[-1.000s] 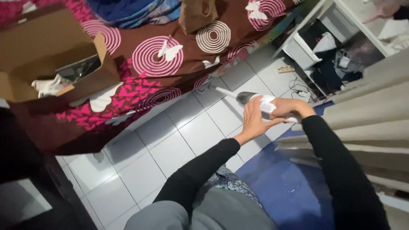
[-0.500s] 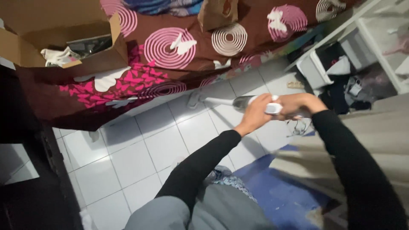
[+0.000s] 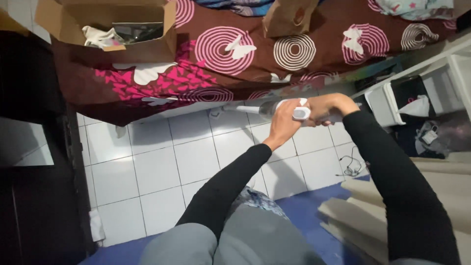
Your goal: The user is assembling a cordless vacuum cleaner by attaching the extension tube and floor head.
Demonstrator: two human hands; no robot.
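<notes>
Both hands are working on a white handheld stick vacuum [image 3: 294, 109], held out over the white tiled floor [image 3: 157, 169] at about 1 o'clock from the person's lap. The right hand [image 3: 329, 106] is wrapping closed around the rear handle end of the vacuum, fingers curled over it, wrist bent downward. The left hand [image 3: 283, 122] is cupping the motor body from the near side, palm pressing against the white casing, fingers folding round it; it is gripping rather than resting loosely. The thin white tube [image 3: 241, 108] is projecting from the body toward 9 o'clock, its far end sitting just under the hanging edge of the brown bedspread [image 3: 235, 68] with pink and cream spiral prints. A brown paper bag [image 3: 289, 17] is lying on the bed at 12 o'clock of the hands, and an open cardboard box [image 3: 110, 29] is sitting at 10 o'clock, well apart. A white shelf unit [image 3: 417, 98] is standing at 3 o'clock, with a loose cable [image 3: 351, 164] lying on the tiles at 5 o'clock of the hands. Judgement on doing this step well: the two grips are opposing each other along one axis, so any twisting or pulling is best kept in line with the tube, the right hand anchoring the handle while the left is doing the turning; the tube tip is close to the bedspread fringe and could snag there
</notes>
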